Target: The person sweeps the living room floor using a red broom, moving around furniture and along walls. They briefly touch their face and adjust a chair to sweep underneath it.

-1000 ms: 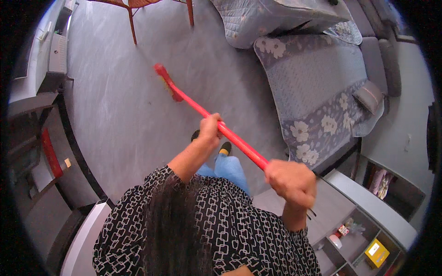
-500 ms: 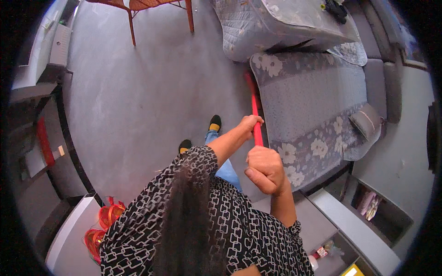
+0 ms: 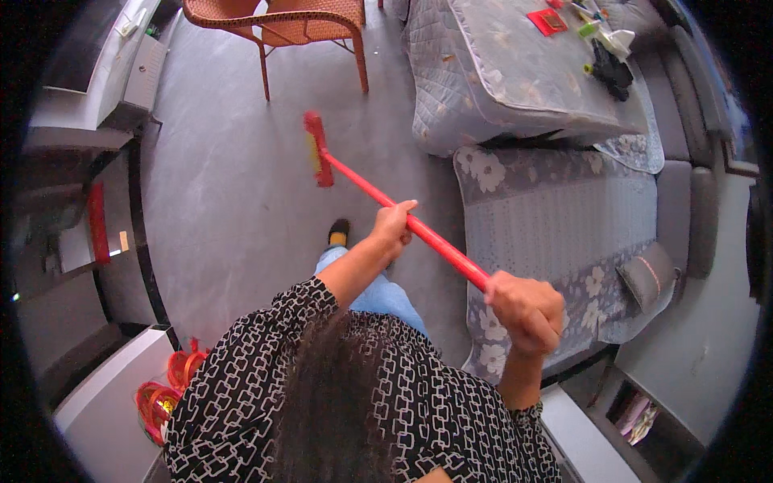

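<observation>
Over grey floor [image 3: 241, 185], a glossy red broom [image 3: 362, 182] runs from four o'clock to eleven; its slim head [image 3: 321, 145], at eleven, has yellowish bristles [image 3: 312, 153] along its nine-o'clock side. The right hand [image 3: 527, 310], at four, and left hand [image 3: 392, 225], near centre, both clamp the handle [image 3: 447, 251]. Print on the flat red item [image 3: 547, 22] at one is too small to read

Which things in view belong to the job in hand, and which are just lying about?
In use:
broom
left hand, lower on the handle
right hand, higher up

Lying about:
chair
cushion
flat red item
sofa
</observation>
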Available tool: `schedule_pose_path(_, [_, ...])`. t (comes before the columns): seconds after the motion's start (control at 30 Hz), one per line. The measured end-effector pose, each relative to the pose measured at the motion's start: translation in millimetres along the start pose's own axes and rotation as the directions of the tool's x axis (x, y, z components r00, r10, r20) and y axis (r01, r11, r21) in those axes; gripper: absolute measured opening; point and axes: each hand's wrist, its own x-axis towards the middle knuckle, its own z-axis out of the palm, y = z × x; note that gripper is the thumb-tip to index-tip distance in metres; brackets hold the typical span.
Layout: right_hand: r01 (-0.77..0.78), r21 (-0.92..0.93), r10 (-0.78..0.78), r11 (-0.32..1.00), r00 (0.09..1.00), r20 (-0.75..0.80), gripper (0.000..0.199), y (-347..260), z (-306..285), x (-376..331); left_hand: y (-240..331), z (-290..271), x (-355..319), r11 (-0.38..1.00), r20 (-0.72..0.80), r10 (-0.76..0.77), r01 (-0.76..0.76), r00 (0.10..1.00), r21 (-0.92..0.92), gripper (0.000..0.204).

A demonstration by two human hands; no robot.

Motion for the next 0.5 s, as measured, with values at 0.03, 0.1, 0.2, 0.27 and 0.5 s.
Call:
schedule_pose_path(0.03, [-0.010,-0.018,0.010,1.000,1.000,0.012,0.028,-15,5,10,0,3,6,0.999,0.070,-0.021,0.023,0.997,-0.034,0.024])
schedule_pose_path(0.1, [0.005,-0.082,0.001,0.997,0.997,0.076,0.028,-37,21,35,11,27,-5,0.989,0.118,-0.116,0.126,0.986,-0.078,0.023])
schedule_pose_path(0.2, [0.011,-0.248,0.048,0.969,0.972,0.230,0.027,-36,47,73,21,48,17,0.972,0.275,-0.202,0.226,0.940,-0.059,0.016])
schedule_pose_path(0.27, [0.039,-0.440,0.162,0.897,0.898,0.410,0.027,-10,51,106,33,56,41,0.968,0.243,-0.209,0.236,0.947,-0.086,0.011])
schedule_pose_path(0.5, [-0.080,-0.130,0.121,0.988,0.931,0.344,0.023,66,87,187,116,-13,91,0.954,0.090,-0.169,0.186,0.982,-0.237,0.010])
